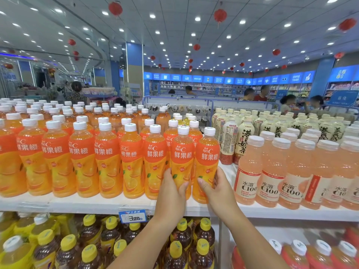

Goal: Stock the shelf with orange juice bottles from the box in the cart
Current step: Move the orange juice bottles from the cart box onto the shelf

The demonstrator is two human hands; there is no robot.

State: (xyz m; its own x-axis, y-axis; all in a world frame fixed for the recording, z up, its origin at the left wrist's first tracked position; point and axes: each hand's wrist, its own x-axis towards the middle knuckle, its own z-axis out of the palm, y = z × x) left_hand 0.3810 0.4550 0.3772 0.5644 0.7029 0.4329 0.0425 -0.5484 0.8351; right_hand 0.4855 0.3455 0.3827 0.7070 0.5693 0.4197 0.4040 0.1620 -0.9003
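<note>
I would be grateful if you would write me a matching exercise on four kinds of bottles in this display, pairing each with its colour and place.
Things:
1. orange juice bottles
2. C100 bottles
3. milk tea bottles
4. brown tea bottles

Descriptions:
a. yellow caps, below the others
b. white caps, far left
c. cream caps, behind the pink row
d. pale pink drink, front right

Pairs: 1-b, 2-d, 3-c, 4-a

White panelled ceiling [252, 8] at 12 o'clock; recessed spotlights [197, 19] in rows, red lanterns [220, 15] hanging. Blue sign band [194, 78] along far wall, 12 to 2 o'clock, stocked wall shelves [194, 87] beneath. Blue-and-beige pillar [134, 70] at 11 o'clock. Shoppers [260, 94] beyond low partition [194, 100].
</note>
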